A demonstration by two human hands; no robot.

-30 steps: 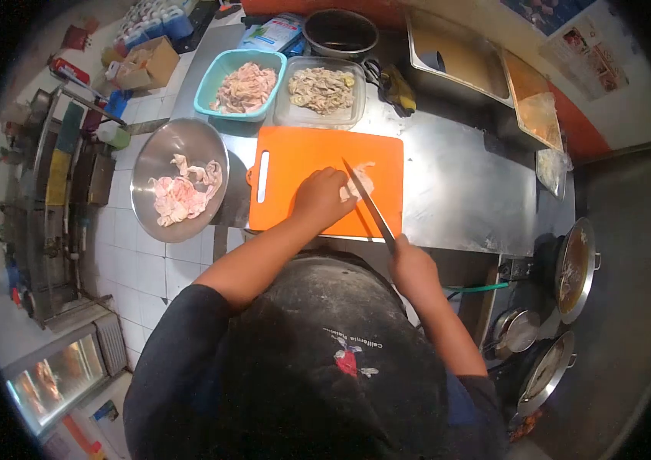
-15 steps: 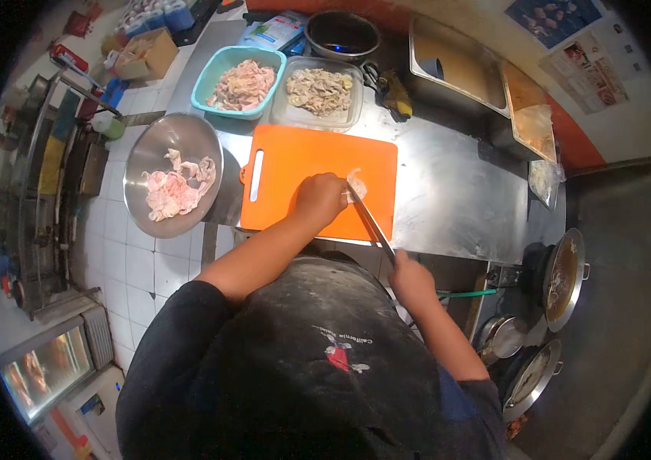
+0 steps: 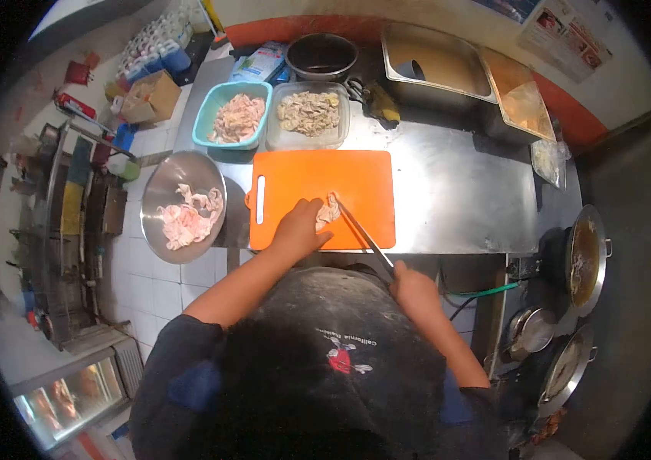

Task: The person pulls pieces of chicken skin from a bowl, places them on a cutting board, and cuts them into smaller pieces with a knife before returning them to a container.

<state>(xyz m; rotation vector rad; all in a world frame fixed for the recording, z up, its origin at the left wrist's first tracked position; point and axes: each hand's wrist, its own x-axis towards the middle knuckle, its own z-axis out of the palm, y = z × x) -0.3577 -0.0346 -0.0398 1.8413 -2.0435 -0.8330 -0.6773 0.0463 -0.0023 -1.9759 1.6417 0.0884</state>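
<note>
On the orange cutting board [image 3: 287, 176] lies a small piece of pale pink meat [image 3: 328, 212]. My left hand [image 3: 300, 228] rests at the left side of this piece, its fingers apart and touching it. My right hand [image 3: 415, 290] is closed around the handle of a knife [image 3: 365, 237], beyond the board's front edge. The blade slants up and left across the board, with its tip at the right side of the meat. To the left, a steel bowl [image 3: 155, 184] holds more pink meat [image 3: 187, 222].
Behind the board are a turquoise tub [image 3: 200, 130] of meat, a clear container [image 3: 305, 139] of greyish pieces and a dark round pan [image 3: 321, 57]. Steel trays [image 3: 440, 88] stand at the back right. Large pans [image 3: 587, 257] are at the right.
The camera view has shifted. My left hand has opened and moved back to the left of the meat. The piece now shows more fully, with the knife tip at its right side.
</note>
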